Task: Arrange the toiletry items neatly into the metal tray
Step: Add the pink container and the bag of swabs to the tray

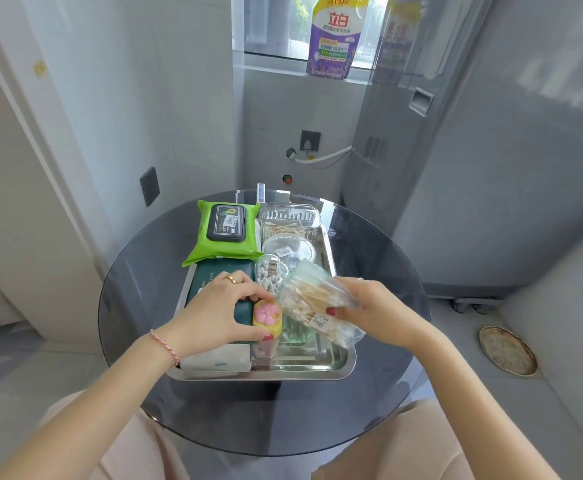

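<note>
The metal tray (331, 367) sits on a round dark glass table (380, 393). In it lie a green wet-wipe pack (224, 249), a dark green tissue pack (214, 271), a clear box of swabs (290, 220), a round clear container (288, 247) and a clear cup of white cotton swabs (271, 280). My left hand (214, 315) grips a small container with a yellow lid and pink flower (267, 315) near the tray's middle. My right hand (376, 311) holds a plastic bag of wooden cotton swabs (318, 299) above the tray's right side.
A white tissue pack (217, 358) lies at the tray's front left. A purple detergent pouch (335, 36) stands on the window sill behind. A grey appliance (491, 168) stands at the right. A round floor drain (507, 349) is at the lower right.
</note>
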